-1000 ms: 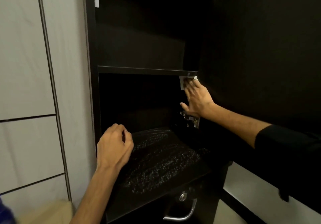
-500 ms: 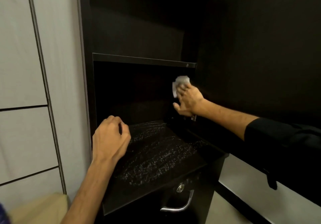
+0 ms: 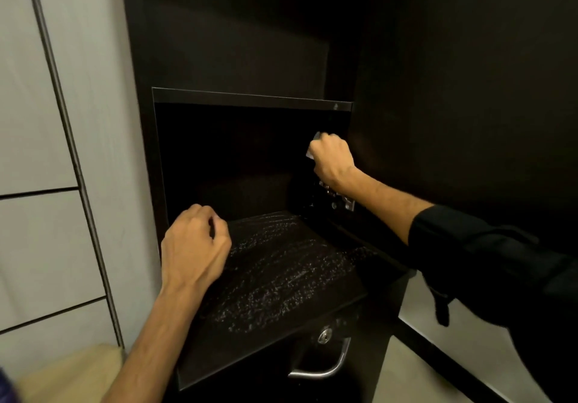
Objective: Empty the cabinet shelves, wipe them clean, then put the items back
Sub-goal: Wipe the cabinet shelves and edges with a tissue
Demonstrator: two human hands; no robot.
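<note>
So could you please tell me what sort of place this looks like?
Probably a home or office storage corner: a tall dark cabinet with open shelves, a keyed drawer lock with a metal handle below, and pale panelled doors beside it.

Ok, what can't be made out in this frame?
- White cloth, head view: mostly hidden by the right hand gripping it.
- Hinge: partly covered by the right wrist.
- Left hand: fingers curl away; whether it holds anything can't be told.
- Upper shelf top: too dark.

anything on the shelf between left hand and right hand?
Head view: nothing stands there. Only the wet-streaked shelf lies between left hand and right hand.
</note>
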